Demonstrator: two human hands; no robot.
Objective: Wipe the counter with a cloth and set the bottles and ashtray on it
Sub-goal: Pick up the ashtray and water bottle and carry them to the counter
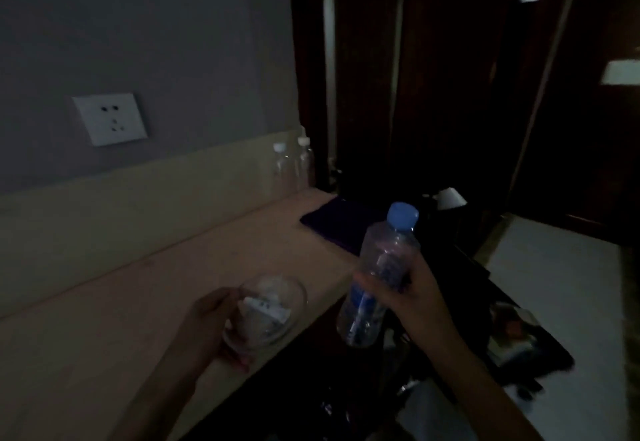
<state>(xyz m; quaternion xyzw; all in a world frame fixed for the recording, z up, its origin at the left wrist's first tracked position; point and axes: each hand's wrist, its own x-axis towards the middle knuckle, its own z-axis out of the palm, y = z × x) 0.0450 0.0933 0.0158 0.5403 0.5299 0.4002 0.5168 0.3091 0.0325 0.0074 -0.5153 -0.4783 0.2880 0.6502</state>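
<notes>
Clear plastic blue-capped bottle: gripped by right hand — tilted, beyond counter front edge.
Round glass ashtray: clasped by left hand — over front edge, nearer.

I see a clear glass ashtray held over the desk's near edge; a blue-capped bottle tilted beyond it; two white-capped bottles upright far back; a dark cloth flat beside them.
</notes>
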